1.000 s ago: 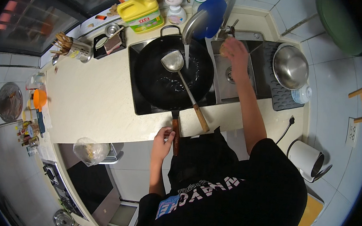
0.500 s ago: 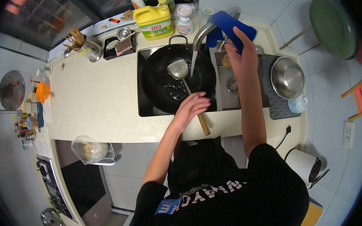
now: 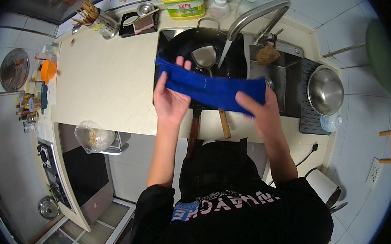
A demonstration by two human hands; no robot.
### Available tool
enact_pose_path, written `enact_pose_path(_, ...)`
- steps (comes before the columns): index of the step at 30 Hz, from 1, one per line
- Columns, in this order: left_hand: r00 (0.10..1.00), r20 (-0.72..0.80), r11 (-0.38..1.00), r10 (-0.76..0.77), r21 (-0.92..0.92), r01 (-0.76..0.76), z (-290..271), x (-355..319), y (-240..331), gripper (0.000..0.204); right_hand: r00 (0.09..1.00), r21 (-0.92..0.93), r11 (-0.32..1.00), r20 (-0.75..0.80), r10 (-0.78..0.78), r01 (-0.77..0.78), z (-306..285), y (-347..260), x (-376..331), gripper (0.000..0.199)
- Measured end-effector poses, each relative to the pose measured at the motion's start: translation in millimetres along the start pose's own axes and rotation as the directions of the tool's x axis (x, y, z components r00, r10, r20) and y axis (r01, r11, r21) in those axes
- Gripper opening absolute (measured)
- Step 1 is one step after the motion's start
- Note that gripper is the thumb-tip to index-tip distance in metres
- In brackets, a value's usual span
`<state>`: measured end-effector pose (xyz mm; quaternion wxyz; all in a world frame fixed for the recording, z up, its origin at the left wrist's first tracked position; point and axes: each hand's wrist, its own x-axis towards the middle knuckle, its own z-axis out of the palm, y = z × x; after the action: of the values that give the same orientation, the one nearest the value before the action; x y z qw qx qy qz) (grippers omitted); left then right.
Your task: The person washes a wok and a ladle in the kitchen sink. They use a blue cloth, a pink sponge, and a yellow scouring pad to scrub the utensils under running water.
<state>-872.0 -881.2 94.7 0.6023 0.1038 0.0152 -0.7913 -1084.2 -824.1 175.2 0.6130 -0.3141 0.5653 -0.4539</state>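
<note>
Stretched between my hands is a blue cloth (image 3: 211, 90), held over the near part of a black wok (image 3: 176, 45). My left hand (image 3: 171, 104), palm up, has its end of the cloth across the fingers, with the thumb at the near side. My right hand (image 3: 266, 113) grips the other end, thumb on top and fingers mostly hidden behind. A metal spatula (image 3: 204, 57) rests in the wok, its wooden handle (image 3: 224, 124) sticking out over the counter edge beside the wok's handle (image 3: 194, 126). Water runs from the faucet (image 3: 252, 18) into the wok.
To the right is a sink basin (image 3: 281, 76) with a brown scrubber (image 3: 268, 55) by the faucet base. A steel bowl (image 3: 326, 87) sits on a grey drying mat (image 3: 308, 119). Behind the wok stand a yellow jug (image 3: 183, 1) and a pump bottle (image 3: 220, 3). Chopsticks fill a holder (image 3: 104, 24).
My right hand has brought the blue cloth from beside the faucet down and toward me. My left hand has left the spatula handle, turned palm up and taken the cloth's other end.
</note>
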Motion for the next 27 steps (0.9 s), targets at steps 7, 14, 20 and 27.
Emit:
enact_pose_path(7,0.964,-0.199,0.972,0.178,0.188,-0.140,-63,64,9,0.045,0.984,0.069,0.992,-0.140,0.114,-0.105,-47,63,133,0.044)
enact_pose_path(14,0.970,-0.228,0.967,0.081,0.255,-0.021,-91,96,-2,0.049,0.990,0.101,0.988,-0.076,0.122,-0.114,-76,67,169,0.035)
enact_pose_path(20,0.968,-0.245,0.981,0.049,0.193,0.000,-89,94,-9,0.053,0.990,0.039,0.990,-0.044,0.136,-0.134,-87,86,179,0.039)
enact_pose_path(27,0.995,0.006,0.984,-0.102,0.144,0.100,-66,118,-23,0.058,0.966,-0.385,0.900,-0.070,-0.250,0.205,-55,159,220,0.037)
